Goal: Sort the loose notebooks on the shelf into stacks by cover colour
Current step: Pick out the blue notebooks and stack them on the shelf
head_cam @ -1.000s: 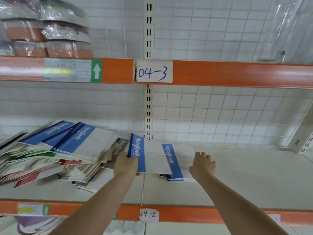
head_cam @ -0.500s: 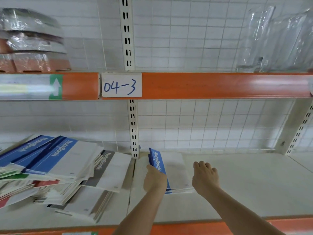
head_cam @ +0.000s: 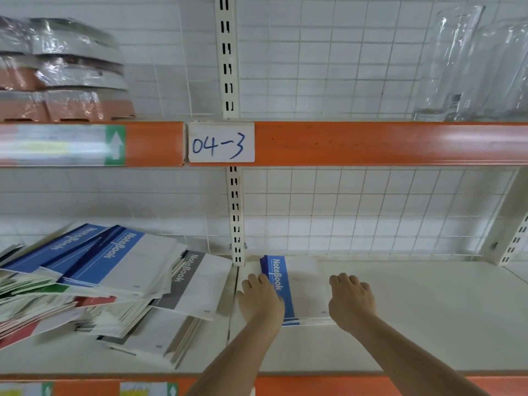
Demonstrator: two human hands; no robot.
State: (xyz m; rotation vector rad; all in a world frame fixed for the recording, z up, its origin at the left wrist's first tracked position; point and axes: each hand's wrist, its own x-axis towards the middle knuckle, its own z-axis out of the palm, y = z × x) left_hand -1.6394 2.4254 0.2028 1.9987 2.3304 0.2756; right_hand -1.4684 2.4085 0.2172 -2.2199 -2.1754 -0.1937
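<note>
On the white lower shelf board (head_cam: 414, 315), a small flat stack of blue-spined white notebooks (head_cam: 300, 284) lay just right of the slotted cream upright post (head_cam: 237, 224), squared up with its printed spine running front to back. The left hand (head_cam: 261, 301) rested on the stack's left edge, fingers curled over the blue strip and down the side, pressing against it more than gripping it. The right hand (head_cam: 351, 301) sat at the stack's right edge with its fingers bent downward over the cover; whether the fingertips were hooked under the edge or only pushing on it could not be told from this angle.

To the left of the post sprawled a loose heap of mixed notebooks (head_cam: 85, 287), unsorted and overlapping at odd angles. Blue-banded covers lay on top, a grey-spined white notebook (head_cam: 197, 284) slid off its right side close to the post, and red and green covers showed lower in the pile.

Above, the orange steel shelf beam (head_cam: 371, 142) carried a white handwritten label reading 04-3 (head_cam: 221, 142). On the upper shelf stood plastic-wrapped bundles (head_cam: 63, 72) at the left and clear plastic sleeves (head_cam: 474, 64) at the right, in front of white wire mesh backing (head_cam: 343, 67).
</note>
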